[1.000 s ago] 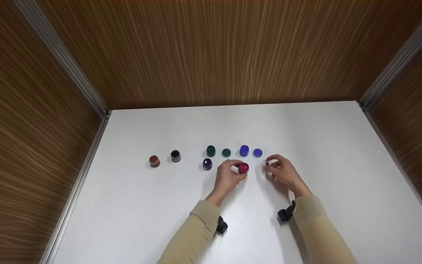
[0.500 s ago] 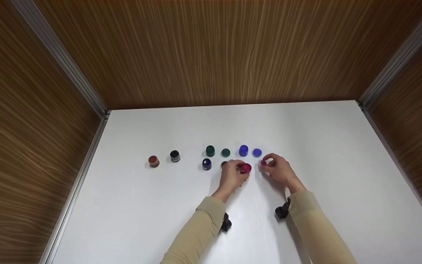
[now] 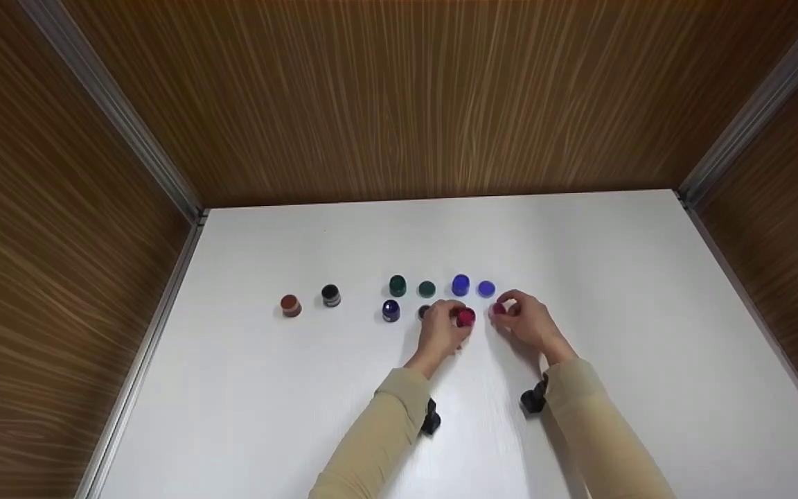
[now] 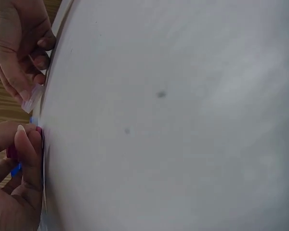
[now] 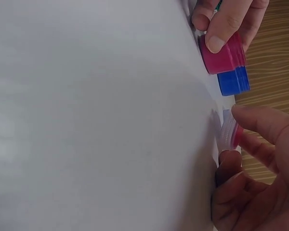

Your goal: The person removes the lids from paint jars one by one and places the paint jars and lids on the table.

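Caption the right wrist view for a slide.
Left hand grips a pink jar; right hand pinches a lid.

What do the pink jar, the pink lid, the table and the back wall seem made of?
Pink jar: probably plastic, from its smooth wall and ridged neck, though glass isn't ruled out.
Pink lid: likely clear plastic; its ridged rim looks see-through.
Table: perhaps laminate or painted board; white, with a soft sheen.
Back wall: wood or wood-print laminate, I can't tell which; brown streaked grain.

I count six jars (image 3: 397, 285), three loose lids (image 3: 486, 288), one half-hidden dark round piece (image 3: 424, 312), two hands (image 3: 438, 333), two sleeves (image 3: 378, 436), two black wrist cameras (image 3: 532, 400), one white table (image 3: 246, 388).
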A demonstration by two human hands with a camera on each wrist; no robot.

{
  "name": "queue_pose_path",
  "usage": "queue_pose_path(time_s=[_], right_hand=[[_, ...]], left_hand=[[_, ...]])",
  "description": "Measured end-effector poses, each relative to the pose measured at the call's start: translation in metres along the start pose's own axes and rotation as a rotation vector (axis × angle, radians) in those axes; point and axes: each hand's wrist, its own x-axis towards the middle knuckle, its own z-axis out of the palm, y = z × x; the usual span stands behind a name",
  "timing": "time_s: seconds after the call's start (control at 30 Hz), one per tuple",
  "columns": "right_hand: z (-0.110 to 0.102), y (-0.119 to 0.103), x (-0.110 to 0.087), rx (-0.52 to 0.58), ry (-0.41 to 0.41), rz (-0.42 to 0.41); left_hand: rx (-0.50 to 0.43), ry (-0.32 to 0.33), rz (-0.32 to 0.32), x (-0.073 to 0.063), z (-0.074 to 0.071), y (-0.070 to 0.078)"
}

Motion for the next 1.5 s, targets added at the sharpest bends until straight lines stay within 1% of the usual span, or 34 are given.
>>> queue_pose_path(time_s=[0.2, 0.37, 0.53, 0.63, 0.73, 1.07, 1.33, 1.5], right_hand=[[0.0011, 0.0005, 0.0021, -0.011, -0.015, 0.007], [0.0012, -0.0008, 0.0020, -0.026, -0.026, 0.011], [0.0019, -0.0031, 0.0007, -0.036, -0.021, 0.007], [0.0025, -0.0037, 0.0004, -0.043, -0.008, -0.005], [0.0027, -0.0037, 0.0006, -0.050, 0.003, -0.019], [0.0039, -0.0025, 0.0018, -0.049, 0.005, -0.021], [0.0046, -0.0026, 0.0001, -0.045, 0.006, -0.014], [0.0041, -0.0014, -0.0004, -0.037, -0.005, 0.016]], left_hand=[[-0.101, -0.016, -0.051, 0.0000, -0.0011, -0.0020], [-0.113, -0.026, -0.057, -0.0002, -0.0017, -0.0023], [-0.174, -0.035, -0.109, -0.0008, -0.0010, -0.0020], [-0.210, -0.037, -0.127, -0.0010, -0.0005, -0.0017], [-0.210, -0.030, -0.124, -0.0008, -0.0008, -0.0013], [-0.208, -0.032, -0.136, 0.0011, -0.0030, 0.0008], [-0.198, -0.020, -0.137, 0.0001, -0.0028, 0.0019], [-0.184, -0.024, -0.159, -0.0001, -0.0051, 0.0024]])
